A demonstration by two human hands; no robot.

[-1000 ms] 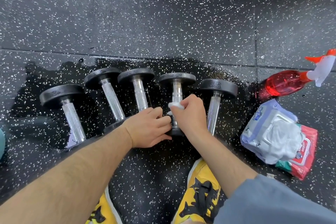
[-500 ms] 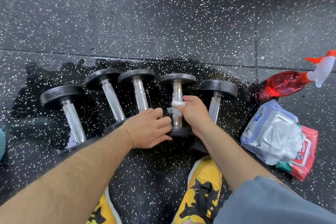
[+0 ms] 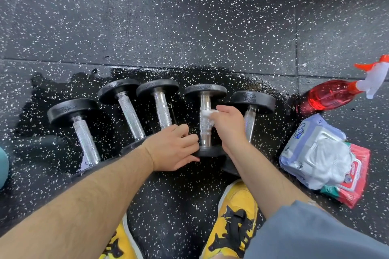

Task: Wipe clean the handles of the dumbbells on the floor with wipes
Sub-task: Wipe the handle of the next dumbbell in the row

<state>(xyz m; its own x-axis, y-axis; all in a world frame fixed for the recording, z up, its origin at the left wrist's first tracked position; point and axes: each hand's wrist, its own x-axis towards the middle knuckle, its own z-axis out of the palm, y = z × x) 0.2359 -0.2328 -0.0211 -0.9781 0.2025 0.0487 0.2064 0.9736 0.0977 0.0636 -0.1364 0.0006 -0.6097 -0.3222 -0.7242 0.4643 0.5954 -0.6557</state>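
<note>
Several black dumbbells with knurled chrome handles lie side by side on a wet patch of speckled rubber floor. My right hand [image 3: 228, 126] holds a white wipe [image 3: 207, 116] wrapped against the handle of the fourth dumbbell [image 3: 205, 132] from the left. My left hand [image 3: 173, 148] grips the near black end of that same dumbbell, fingers curled over its rim. The other dumbbells, such as the far-left one [image 3: 86, 143], lie untouched; the rightmost one [image 3: 251, 111] is partly hidden behind my right wrist.
A red spray bottle [image 3: 334, 94] lies on the floor at the right. Below it sit a blue-white wipes pack [image 3: 315, 153] with used wipes piled on it and a red pack [image 3: 357, 178]. My yellow shoes [image 3: 235, 223] stand close below the dumbbells.
My right hand has slid the wipe up the handle, away from me, exposing the lower part of the handle. My left hand has stayed on the near end.
</note>
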